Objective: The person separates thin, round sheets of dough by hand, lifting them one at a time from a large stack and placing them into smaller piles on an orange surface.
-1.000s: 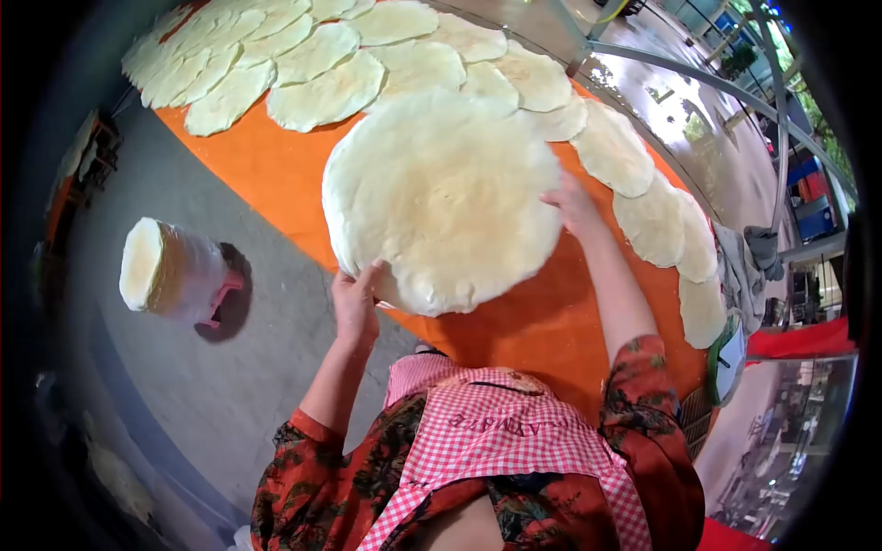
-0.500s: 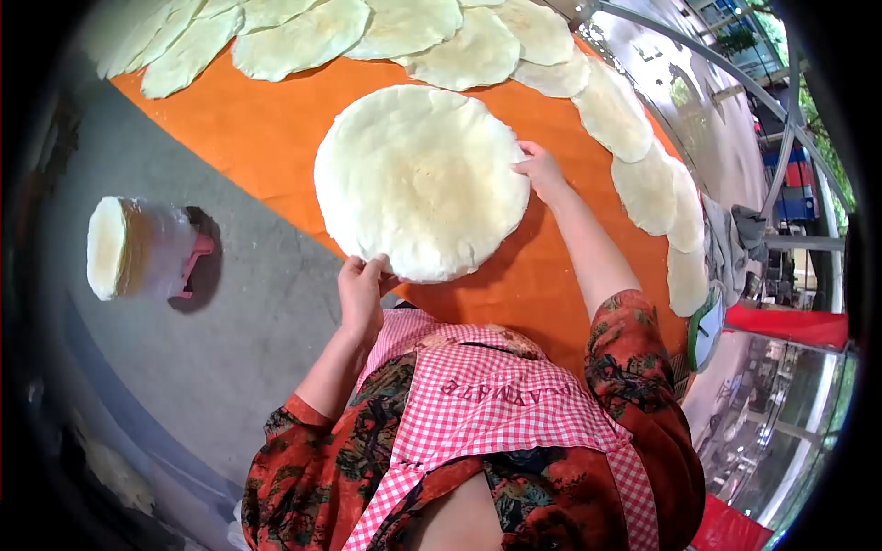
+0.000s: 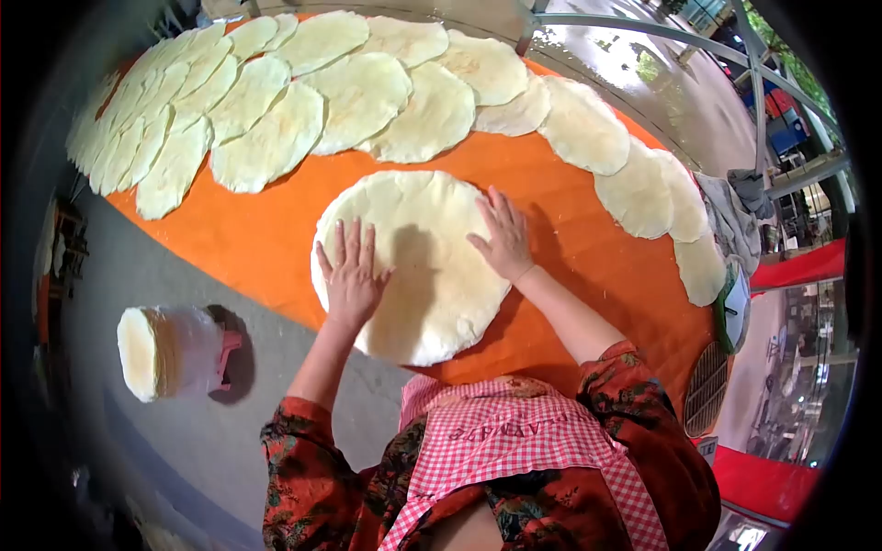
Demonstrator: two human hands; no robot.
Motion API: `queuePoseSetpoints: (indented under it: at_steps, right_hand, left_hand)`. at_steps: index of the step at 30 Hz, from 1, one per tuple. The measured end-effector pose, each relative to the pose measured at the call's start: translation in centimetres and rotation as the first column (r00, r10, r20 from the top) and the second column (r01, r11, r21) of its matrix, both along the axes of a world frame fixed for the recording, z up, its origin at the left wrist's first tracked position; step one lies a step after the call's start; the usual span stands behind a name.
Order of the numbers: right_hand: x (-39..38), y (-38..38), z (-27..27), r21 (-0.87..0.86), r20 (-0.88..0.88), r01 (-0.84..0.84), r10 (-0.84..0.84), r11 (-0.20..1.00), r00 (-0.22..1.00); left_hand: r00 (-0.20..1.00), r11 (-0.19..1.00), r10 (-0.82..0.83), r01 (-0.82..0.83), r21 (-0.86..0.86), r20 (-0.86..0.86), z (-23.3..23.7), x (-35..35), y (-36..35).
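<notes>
step: u press dough round (image 3: pixel 441 298) flat on desk (image 3: pixel 248 241) | L hand (image 3: pixel 352 275) + R hand (image 3: pixel 501 241) splayed, gripping nothing | next: prob needs even outward push

There was one large round sheet of pale flat dough (image 3: pixel 432 303) and one orange cloth-covered table (image 3: pixel 248 239). The smaller pale dough rounds (image 3: pixel 358 92) numbered over twenty, overlapping too closely for an exact count. There was one plastic-wrapped stack of rounds (image 3: pixel 170 354). Two bare hands showed: the left hand (image 3: pixel 352 275) and the right hand (image 3: pixel 501 239).

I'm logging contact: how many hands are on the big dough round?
2. The left hand lies flat on the left of the round; the right hand on its upper right edge. None seems hidden.
</notes>
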State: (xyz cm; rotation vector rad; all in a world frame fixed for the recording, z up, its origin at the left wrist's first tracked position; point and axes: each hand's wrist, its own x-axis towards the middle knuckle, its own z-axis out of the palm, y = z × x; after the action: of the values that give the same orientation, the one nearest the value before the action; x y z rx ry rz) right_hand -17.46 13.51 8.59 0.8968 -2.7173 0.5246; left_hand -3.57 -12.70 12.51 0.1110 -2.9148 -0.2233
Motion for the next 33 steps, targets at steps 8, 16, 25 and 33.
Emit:
queuePoseSetpoints:
  at_steps: [8,16,25,33]
  right_hand:
    - [-0.6,-0.8,-2.7,0.101,0.233,-0.017,-0.007,0.995,0.972]
    - [-0.9,-1.1,-5.3,0.077,0.299,0.013,-0.036,0.997,0.954]
    - [-6.4,7.9,-6.5,-0.653,0.481,0.233,0.157,0.721,0.862]
    - [-27.3,32.0,-6.5,-0.408,0.494,0.807,-0.639,0.428,0.589]
  left_hand:
    - [0.974,0.948,0.094,-0.151,0.279,0.208,-9.8,-4.6,-7.4]
    - [0.974,0.977,0.078,-0.117,0.178,0.211,-10.7,-5.1,-7.2]
    - [0.995,0.995,-0.002,0.013,0.104,-0.101,0.2,-6.6,6.9]
    - [0.929,0.914,-0.368,0.368,0.173,-0.03,-11.5,-17.1,36.3]
